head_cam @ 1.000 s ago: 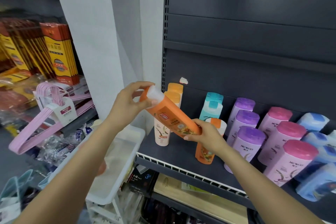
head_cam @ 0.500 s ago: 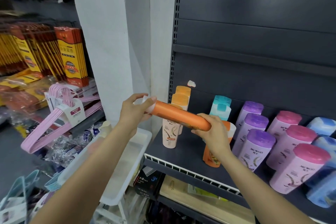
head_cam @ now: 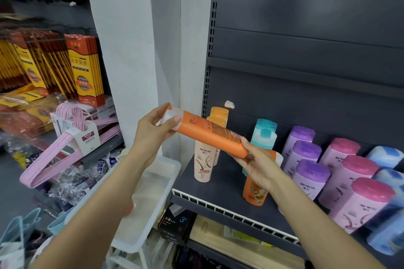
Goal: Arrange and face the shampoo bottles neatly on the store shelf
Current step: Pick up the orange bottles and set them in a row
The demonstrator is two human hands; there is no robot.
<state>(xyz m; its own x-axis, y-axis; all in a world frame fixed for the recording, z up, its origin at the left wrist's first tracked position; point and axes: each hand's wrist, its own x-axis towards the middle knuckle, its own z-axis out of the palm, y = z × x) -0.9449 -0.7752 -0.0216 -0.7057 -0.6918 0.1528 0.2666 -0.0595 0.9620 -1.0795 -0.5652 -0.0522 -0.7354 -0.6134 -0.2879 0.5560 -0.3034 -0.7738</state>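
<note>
Orange bottle [head_cam: 209,134] sideways between both hands

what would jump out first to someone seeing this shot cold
The orange bottle held nearly sideways in mid-air in front of the dark shelf, with the left hand gripping its white cap end and the right hand holding its base. Next, the rows of purple-capped bottles and pink-capped bottles standing on the shelf at right. At far left, a bundle of pink hangers lies below the yellow and red boxes.
</note>
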